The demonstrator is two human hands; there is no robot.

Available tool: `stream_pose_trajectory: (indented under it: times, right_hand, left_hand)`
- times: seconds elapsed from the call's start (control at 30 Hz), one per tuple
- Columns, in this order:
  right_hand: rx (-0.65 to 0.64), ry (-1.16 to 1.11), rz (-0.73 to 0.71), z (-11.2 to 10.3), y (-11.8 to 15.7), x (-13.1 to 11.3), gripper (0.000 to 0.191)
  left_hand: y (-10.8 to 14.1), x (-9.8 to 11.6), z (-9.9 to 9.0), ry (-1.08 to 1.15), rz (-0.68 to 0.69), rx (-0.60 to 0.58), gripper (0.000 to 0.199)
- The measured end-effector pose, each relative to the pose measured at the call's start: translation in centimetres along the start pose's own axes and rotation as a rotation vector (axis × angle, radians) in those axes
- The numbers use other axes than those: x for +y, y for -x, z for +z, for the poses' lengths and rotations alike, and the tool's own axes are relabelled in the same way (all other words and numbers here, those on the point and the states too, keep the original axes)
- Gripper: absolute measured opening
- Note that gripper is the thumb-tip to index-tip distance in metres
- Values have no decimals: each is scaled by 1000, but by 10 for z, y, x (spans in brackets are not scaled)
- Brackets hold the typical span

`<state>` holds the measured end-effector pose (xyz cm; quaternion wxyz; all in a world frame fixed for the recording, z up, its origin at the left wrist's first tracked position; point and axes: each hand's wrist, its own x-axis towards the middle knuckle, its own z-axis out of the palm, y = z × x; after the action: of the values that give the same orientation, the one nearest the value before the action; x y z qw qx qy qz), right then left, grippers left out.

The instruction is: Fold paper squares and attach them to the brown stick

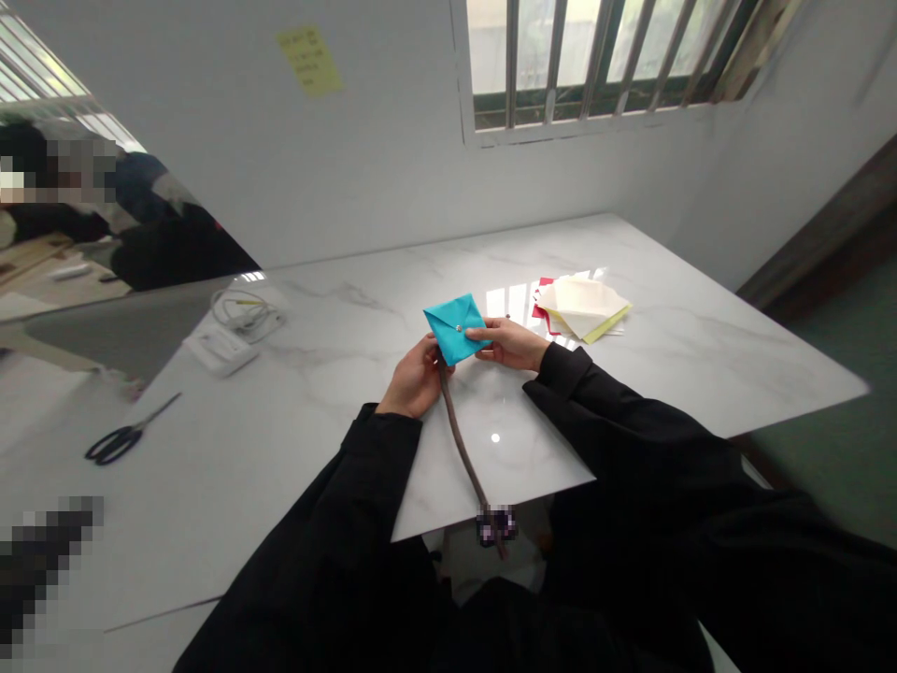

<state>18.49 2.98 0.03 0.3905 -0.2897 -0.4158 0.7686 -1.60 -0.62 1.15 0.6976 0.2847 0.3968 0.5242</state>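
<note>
i had the square turquoise paper envelope (450, 320) pinched between left hand (412, 379) and right hand (517, 344), above the white marbled table (336, 365). squeezing too hard could have creased it; the trailing brown cord (459, 441) could have snagged my left fingers.

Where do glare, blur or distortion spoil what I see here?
Head view: window glare whitens the tabletop beside the paper stack, with a small bright spot nearer its edge; the blue envelope reads clearly. Head view: writing on the yellow note is illegible, patches at left and bottom centre are pixelated, and the wide lens seems to stretch the edges.
</note>
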Motion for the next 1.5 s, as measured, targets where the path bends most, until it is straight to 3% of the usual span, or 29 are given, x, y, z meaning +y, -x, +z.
stream_pose_trajectory:
  times: [0.17, 0.27, 0.4, 0.53, 0.83, 1.5]
  right_hand:
    - [37, -16, -65, 0, -3, 5, 36]
    - [46, 24, -84, 1, -4, 7, 38]
    - [119, 75, -103, 3, -4, 5, 36]
    - [188, 94, -124, 5, -3, 0, 35]
    - [318, 121, -144, -3, -3, -6, 33]
    - [214, 112, -96, 4, 3, -5, 34]
  left_hand:
    - [0, 9, -1, 111, -74, -22, 27]
    - [3, 15, -1, 129, -88, -15, 27]
    - [6, 22, 1, 49, -78, 4, 28]
    - [0, 29, 4, -76, -125, -58, 39]
    - [-18, 16, 17, -128, 14, -102, 53]
    - [-17, -3, 12, -380, 141, -60, 47]
